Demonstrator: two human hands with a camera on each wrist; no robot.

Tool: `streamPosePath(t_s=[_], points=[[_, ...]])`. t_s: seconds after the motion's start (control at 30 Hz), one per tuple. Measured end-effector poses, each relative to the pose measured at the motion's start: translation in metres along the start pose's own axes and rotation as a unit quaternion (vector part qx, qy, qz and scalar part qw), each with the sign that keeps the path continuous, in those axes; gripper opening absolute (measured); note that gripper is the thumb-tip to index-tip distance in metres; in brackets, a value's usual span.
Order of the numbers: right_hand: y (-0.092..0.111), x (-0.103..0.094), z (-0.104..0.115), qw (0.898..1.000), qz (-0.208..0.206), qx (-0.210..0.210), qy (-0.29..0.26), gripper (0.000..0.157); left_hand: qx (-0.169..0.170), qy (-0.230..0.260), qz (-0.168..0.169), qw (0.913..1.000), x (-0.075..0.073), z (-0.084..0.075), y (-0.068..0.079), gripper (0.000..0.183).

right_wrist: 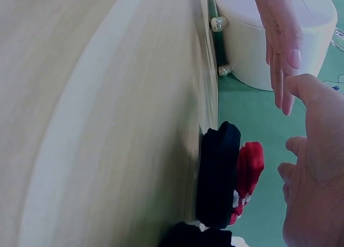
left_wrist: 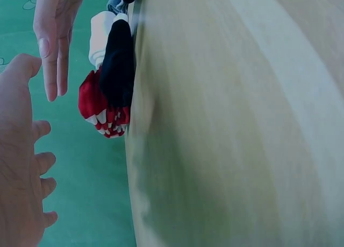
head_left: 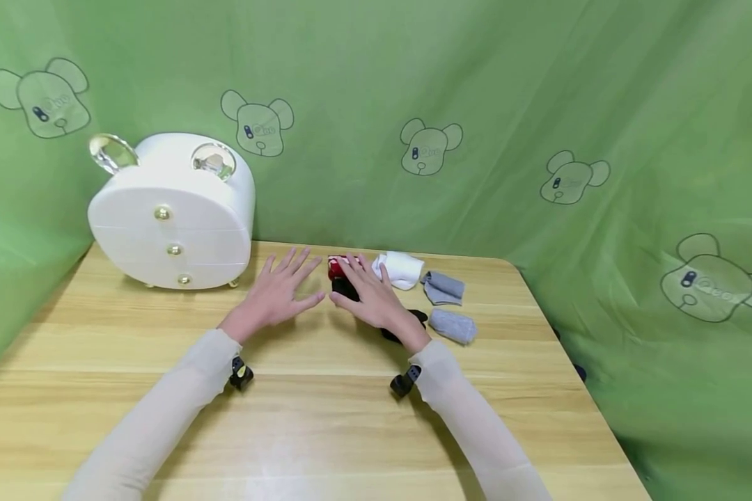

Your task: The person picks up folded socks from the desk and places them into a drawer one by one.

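Both hands hover over the table with fingers spread and thumbs pointing toward each other, holding nothing. My left hand (head_left: 278, 289) is between the white cabinet (head_left: 169, 209) and the rolled socks. My right hand (head_left: 376, 296) overlaps the socks in the head view. Under its fingers lie a red and white sock (head_left: 337, 267) and a black sock (head_left: 345, 287), both partly hidden. Beyond it are a white sock (head_left: 402, 270) and a dark grey sock (head_left: 443, 287). A light grey sock (head_left: 452, 325) and another black sock (head_left: 418, 316) sit beside the right wrist.
The cabinet stands at the back left, with three gold knobs and two shiny round ears on top. A green curtain (head_left: 351, 104) with bear-head drawings hangs behind and along the right of the wooden table (head_left: 288, 431). Small black cameras are strapped to both wrists.
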State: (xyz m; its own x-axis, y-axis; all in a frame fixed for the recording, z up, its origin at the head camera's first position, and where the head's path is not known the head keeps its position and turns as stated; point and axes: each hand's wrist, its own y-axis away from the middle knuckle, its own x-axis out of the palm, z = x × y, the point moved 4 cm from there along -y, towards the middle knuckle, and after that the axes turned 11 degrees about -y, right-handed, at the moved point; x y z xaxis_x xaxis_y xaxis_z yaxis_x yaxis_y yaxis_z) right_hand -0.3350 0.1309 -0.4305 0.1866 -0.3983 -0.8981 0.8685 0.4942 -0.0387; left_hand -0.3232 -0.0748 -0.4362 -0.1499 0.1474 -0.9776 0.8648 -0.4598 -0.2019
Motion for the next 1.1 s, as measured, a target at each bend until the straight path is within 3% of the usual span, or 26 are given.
streamPosePath(t_s=[0.2,0.27,0.33,0.4,0.5,0.6,0.73,0.87,1.0,1.1], points=[[-0.006,-0.003,0.008,1.0,-0.01,-0.002,-0.013,0.078,0.025,0.01,-0.038,0.9989,-0.022,0.001,0.004,0.073],[-0.009,-0.006,0.012,0.999,-0.016,-0.004,-0.029,0.078,0.045,0.009,-0.078,0.9958,-0.034,0.002,0.006,0.069],[-0.012,-0.011,0.019,0.998,-0.028,-0.015,-0.054,0.077,0.072,0.015,-0.146,0.9865,-0.048,0.005,0.008,0.062],[-0.017,-0.015,0.027,0.996,-0.036,-0.026,-0.08,0.076,0.102,0.018,-0.227,0.9684,-0.063,0.008,0.011,0.052],[-0.025,-0.023,0.041,0.991,-0.045,-0.045,-0.119,0.076,0.139,0.015,-0.343,0.9289,-0.088,0.016,0.019,0.037],[-0.035,-0.03,0.056,0.984,-0.05,-0.061,-0.162,0.075,0.141,0.013,-0.43,0.8918,-0.114,0.03,0.031,0.031],[-0.048,-0.039,0.076,0.967,-0.051,-0.065,-0.242,0.074,0.082,0.043,-0.507,0.8571,-0.144,0.059,0.044,0.037],[-0.058,-0.044,0.096,0.953,-0.06,-0.065,-0.289,0.075,-0.025,0.094,-0.538,0.8376,-0.163,0.1,0.063,0.048],[-0.068,-0.044,0.114,0.951,-0.074,-0.082,-0.289,0.077,-0.14,0.161,-0.513,0.8318,-0.168,0.143,0.088,0.05],[-0.077,-0.041,0.124,0.953,-0.083,-0.089,-0.278,0.077,-0.22,0.228,-0.467,0.8257,-0.163,0.17,0.106,0.055]])
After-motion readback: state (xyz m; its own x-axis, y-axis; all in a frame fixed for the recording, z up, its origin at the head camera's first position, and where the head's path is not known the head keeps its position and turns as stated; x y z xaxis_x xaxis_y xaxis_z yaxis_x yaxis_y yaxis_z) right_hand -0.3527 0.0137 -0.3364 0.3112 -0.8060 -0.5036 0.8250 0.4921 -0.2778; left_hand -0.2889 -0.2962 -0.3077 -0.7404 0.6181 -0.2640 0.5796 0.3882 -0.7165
